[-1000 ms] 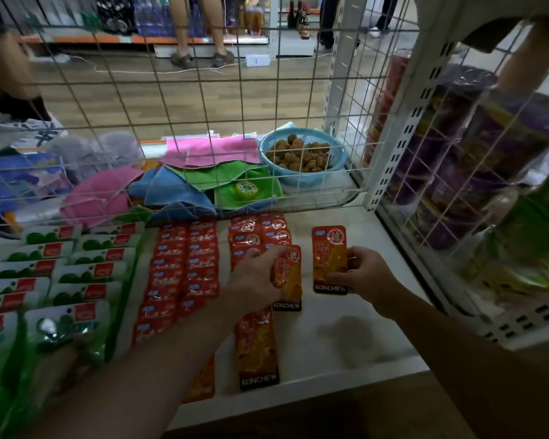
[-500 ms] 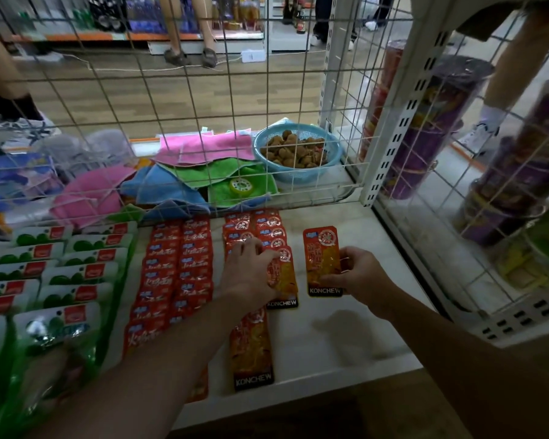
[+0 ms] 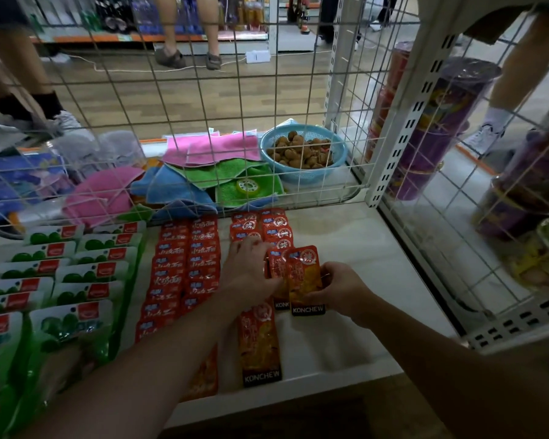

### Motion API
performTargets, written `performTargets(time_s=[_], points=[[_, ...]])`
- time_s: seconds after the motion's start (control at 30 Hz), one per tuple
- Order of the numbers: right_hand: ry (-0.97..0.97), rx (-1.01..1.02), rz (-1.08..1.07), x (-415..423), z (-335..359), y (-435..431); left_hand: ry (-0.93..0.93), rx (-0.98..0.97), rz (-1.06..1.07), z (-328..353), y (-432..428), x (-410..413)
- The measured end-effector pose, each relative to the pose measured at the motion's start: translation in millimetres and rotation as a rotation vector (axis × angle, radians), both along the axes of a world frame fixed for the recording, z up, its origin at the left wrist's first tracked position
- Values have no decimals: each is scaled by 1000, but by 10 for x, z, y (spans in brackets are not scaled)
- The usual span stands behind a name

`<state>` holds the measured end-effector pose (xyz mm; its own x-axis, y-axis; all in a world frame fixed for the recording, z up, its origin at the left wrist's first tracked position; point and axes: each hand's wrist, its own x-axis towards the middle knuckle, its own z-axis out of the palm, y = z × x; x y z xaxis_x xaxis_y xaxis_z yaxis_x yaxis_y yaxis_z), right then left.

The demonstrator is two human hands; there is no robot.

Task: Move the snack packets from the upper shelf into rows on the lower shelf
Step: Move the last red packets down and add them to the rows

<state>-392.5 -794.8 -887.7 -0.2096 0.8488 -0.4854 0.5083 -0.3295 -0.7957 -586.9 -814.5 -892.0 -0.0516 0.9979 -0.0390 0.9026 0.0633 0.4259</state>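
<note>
On the white shelf lie rows of snack packets. My right hand grips an orange KONCHEW packet by its right edge, laying it partly over a second orange packet. My left hand rests flat on that second packet and the row beside it, fingers spread. Another orange packet lies lengthwise nearer the shelf's front edge. Small red packets form two columns to the left, and more red packets sit behind my left hand.
Green-and-white packets fill the shelf's left side. A wire grid backs the shelf; behind it are folded cloths and a blue basket of nuts. Purple tubs stand past the right mesh. People's legs stand beyond.
My right hand has slid its orange packet leftward until it overlaps the packet under my left hand. My left hand has stayed on the row.
</note>
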Motion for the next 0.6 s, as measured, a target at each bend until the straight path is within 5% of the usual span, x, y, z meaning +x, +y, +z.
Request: performTargets(time_s=[0.6], points=[[-310,185,136,-275,-32,-182,-22,71,79,78,-157,-434]])
